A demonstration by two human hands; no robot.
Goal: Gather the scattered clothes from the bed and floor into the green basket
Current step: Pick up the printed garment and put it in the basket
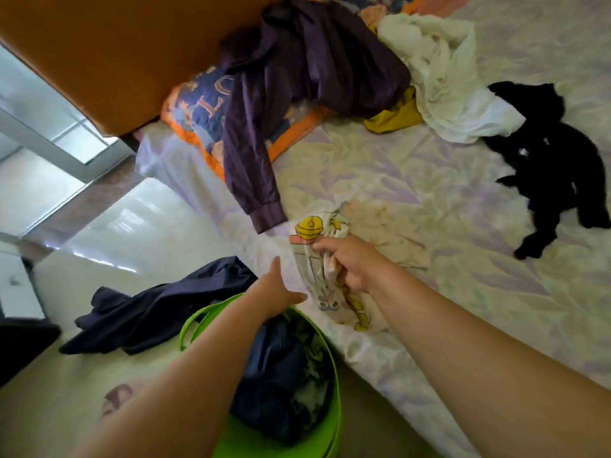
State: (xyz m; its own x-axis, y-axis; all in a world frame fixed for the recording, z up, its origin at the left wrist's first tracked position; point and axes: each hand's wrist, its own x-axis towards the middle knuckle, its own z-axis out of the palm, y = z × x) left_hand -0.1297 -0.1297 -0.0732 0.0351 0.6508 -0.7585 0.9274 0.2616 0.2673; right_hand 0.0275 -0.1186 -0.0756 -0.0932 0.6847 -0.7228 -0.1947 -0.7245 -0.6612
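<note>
My right hand (352, 264) grips a cream cartoon-print garment (325, 249) with yellow figures at the bed's near edge. My left hand (276, 289) hovers open just left of it, above the green basket (332, 424). The basket stands on the floor against the bed and holds dark blue and patterned clothes. On the bed lie a purple jacket (297, 81), a white garment (446, 87), a yellow piece (396, 119) and a black garment (549, 166). A navy garment (155, 312) lies on the floor left of the basket.
The bed (429, 200) has a pale floral sheet. An orange and blue pillow (198, 114) sits under the jacket by the brown headboard (115, 54). A glossy tiled floor (139, 223) runs left toward a glass door.
</note>
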